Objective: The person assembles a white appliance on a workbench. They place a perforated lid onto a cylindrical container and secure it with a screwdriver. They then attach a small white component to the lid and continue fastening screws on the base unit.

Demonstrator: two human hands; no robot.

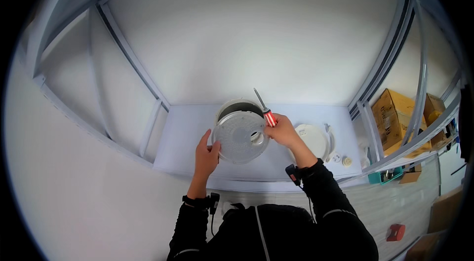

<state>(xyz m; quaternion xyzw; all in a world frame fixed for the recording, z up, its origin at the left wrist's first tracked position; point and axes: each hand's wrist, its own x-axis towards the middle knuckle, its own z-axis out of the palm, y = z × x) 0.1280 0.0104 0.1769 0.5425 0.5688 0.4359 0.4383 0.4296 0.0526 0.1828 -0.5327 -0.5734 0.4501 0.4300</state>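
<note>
A round translucent plastic cover (pixel 236 137) with an opening near its right side is held up, tilted, in front of me. My left hand (pixel 206 156) grips its left edge, with the index finger pointing up along the rim. My right hand (pixel 283 131) is closed around a red-and-white screwdriver (pixel 269 117), its metal shaft pointing up and left. That hand also meets the cover's right edge, though the exact contact is hidden. Behind the cover stands a round white tub-like housing (pixel 228 105) with a dark interior, partly hidden by the cover.
On the white table (pixel 185 128), right of my right hand, lie a white round plate-like part (pixel 312 137), a curved white piece (pixel 331 137) and small round parts (pixel 347 161). Grey frame posts (pixel 133 58) flank the table. Cardboard boxes (pixel 395 118) and a teal bin (pixel 386 177) are at right.
</note>
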